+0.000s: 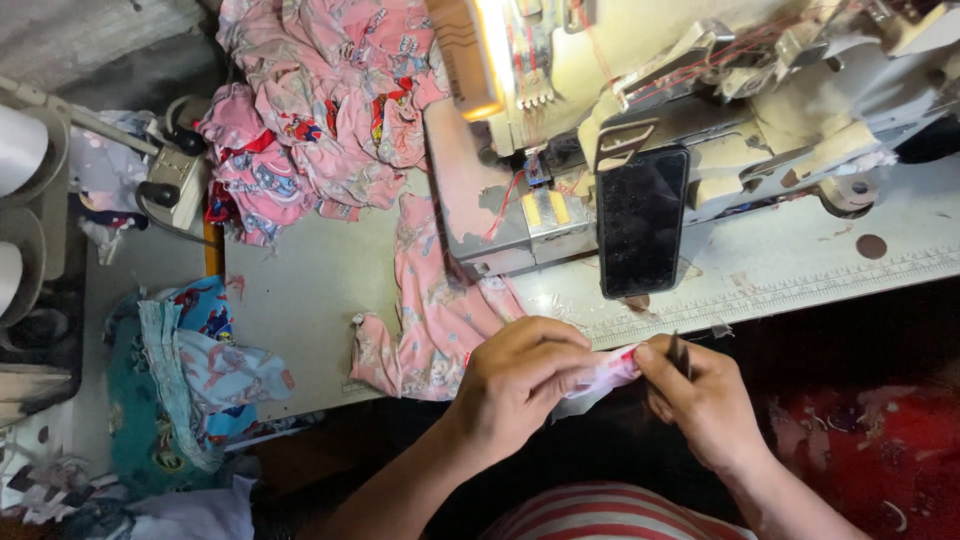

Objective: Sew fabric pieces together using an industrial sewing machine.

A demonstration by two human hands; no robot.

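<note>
below the sewing table [300,290], left hand [515,385] and right hand [700,395] pinch pink fabric [610,372] between them.

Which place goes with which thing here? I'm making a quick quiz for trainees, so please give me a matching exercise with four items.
Things:
1. dark phone
2. pink garment heap
3. small fabric strip
4. blue printed cloth

Places:
A. pinched between the left hand and right hand
B. hanging off the table's left edge
C. lying flat before the sewing machine
D. piled at the table's far left corner

Pairs: 1-C, 2-D, 3-A, 4-B
</note>
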